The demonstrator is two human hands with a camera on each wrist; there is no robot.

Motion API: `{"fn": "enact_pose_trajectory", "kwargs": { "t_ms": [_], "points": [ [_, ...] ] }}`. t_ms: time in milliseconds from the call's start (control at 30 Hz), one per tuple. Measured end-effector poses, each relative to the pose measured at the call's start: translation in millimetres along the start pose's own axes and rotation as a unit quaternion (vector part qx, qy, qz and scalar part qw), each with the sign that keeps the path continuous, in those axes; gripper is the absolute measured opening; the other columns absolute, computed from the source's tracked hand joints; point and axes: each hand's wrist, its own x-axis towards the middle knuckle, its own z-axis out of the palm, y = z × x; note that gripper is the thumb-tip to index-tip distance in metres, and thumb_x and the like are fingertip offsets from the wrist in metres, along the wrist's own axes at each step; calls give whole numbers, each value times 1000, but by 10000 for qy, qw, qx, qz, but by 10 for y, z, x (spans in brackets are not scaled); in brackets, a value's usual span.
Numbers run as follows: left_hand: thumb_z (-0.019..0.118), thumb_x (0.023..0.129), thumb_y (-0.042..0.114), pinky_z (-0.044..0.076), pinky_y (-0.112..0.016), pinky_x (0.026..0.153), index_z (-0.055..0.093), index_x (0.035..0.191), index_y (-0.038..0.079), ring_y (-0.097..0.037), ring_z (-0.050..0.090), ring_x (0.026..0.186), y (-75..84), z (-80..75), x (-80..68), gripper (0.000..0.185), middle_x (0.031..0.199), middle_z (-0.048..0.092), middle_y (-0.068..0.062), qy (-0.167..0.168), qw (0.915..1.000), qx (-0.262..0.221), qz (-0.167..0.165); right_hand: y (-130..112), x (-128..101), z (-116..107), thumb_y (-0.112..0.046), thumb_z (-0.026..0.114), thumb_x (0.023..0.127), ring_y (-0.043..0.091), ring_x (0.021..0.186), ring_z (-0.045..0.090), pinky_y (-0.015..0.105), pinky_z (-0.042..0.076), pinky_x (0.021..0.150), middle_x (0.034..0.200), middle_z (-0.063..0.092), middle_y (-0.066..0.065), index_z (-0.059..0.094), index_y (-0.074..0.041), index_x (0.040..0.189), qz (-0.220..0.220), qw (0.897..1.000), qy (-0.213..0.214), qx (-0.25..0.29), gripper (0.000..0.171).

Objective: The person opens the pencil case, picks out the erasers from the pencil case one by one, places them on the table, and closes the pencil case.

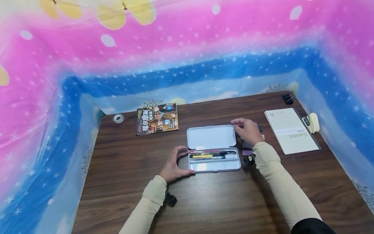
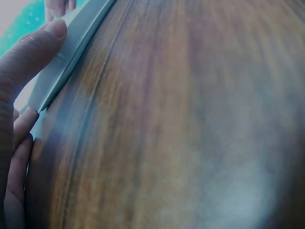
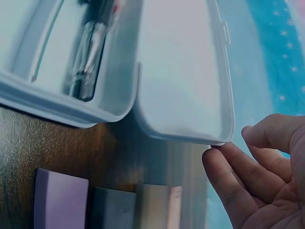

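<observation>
Dark wood grain runs across the surface [image 1: 204,201] beneath us, with bright pink and blue starred sheeting [image 1: 187,65] hung around it on three sides. Between our two hands lies the pencil case [image 1: 214,164], a pale plastic box lying wide open, its lid [image 1: 211,136] flat on the far side of the tray. Our left hand [image 1: 175,164] curves round the tray's left end, thumb and fingers touching that rim; the left wrist view shows the thumb pressed on the pale edge. Our right hand [image 1: 247,130] sits at the lid's far right corner, fingers loosely bent, their tips touching or just shy of the corner; from the right wrist view we cannot tell which. Inside the tray, pens [image 1: 211,154] lie side by side along the far compartment, one yellow, one dark. Just beneath our right wrist sit small flat blocks [image 3: 105,205], one purple, one grey, one pale. Further right of that hand lies a notepad [image 1: 290,130], with a stapler [image 1: 312,123] beyond it. Beyond our left hand rests a comic book [image 1: 157,118], and a tape roll [image 1: 118,118] further left
</observation>
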Motion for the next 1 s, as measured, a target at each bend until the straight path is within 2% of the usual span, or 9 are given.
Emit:
{"fn": "enact_pose_trajectory", "kwargs": {
  "t_ms": [133, 233, 333, 500, 567, 667, 867, 1000],
  "points": [
    [101, 68, 7, 36, -53, 121, 28, 157, 1, -35, 59, 135, -8, 16, -12, 115, 155, 42, -22, 110, 9998, -180, -28, -52, -124, -70, -24, 60, 109, 27, 91, 66, 44, 51, 76, 116, 74, 13, 73, -13, 131, -72, 9997, 202, 124, 28],
    [102, 69, 9, 31, -54, 124, 19, 163, 2, -33, 59, 134, 3, 20, -13, 125, 159, 38, -21, 105, 9999, -41, -56, -81, -272, -123, -26, 62, 109, 25, 90, 69, 40, 57, 74, 110, 75, 10, 73, -12, 127, -207, 9988, 346, 269, 26],
    [102, 69, 12, 30, -52, 125, 18, 165, 5, -30, 59, 135, 17, 15, -9, 128, 160, 36, -18, 49, 9998, 95, -136, -102, -471, -156, -26, 64, 108, 22, 88, 70, 32, 57, 73, 106, 75, 7, 74, -10, 121, -307, 9979, 467, 337, 22],
    [102, 70, 16, 36, -51, 122, 25, 164, 3, -30, 58, 136, 29, -1, 3, 122, 161, 35, -18, -39, 9995, 220, -209, -50, -825, -109, -15, 73, 102, 17, 78, 66, 23, 54, 65, 94, 74, 4, 74, -9, 108, -631, 9960, 551, 312, 9],
    [102, 70, 18, 38, -52, 120, 27, 163, 3, -31, 58, 135, 28, -6, 10, 121, 161, 36, -19, -68, 9995, 261, -190, 5, -950, -49, -10, 77, 98, 14, 78, 67, 22, 56, 67, 91, 75, 2, 75, -10, 105, -847, 9946, 538, 252, 8],
    [101, 72, 17, 39, -52, 120, 29, 162, 1, -32, 58, 135, 26, -15, 17, 116, 160, 36, -19, -89, 9995, 281, -135, 94, -1089, 59, -5, 81, 94, 13, 82, 71, 25, 61, 74, 95, 76, 1, 74, -10, 105, -1067, 9929, 464, 226, 14],
    [87, 87, 10, 41, -54, 118, 34, 160, -2, -36, 60, 132, 28, -20, 11, 91, 157, 39, -23, -19, 9997, 234, -23, 250, -1199, 238, 0, 86, 87, 15, 84, 71, 33, 64, 76, 100, 75, 3, 73, -9, 105, -1190, 9921, 376, 124, 24],
    [87, 89, 11, 41, -50, 119, 34, 160, 0, -33, 60, 133, 16, -10, 13, 89, 157, 40, -20, -3, 9997, 240, -103, 273, -1218, 285, 2, 87, 85, 19, 85, 71, 35, 64, 77, 105, 72, 7, 72, -7, 108, -1134, 9931, 278, 78, 29]
  ]
}}
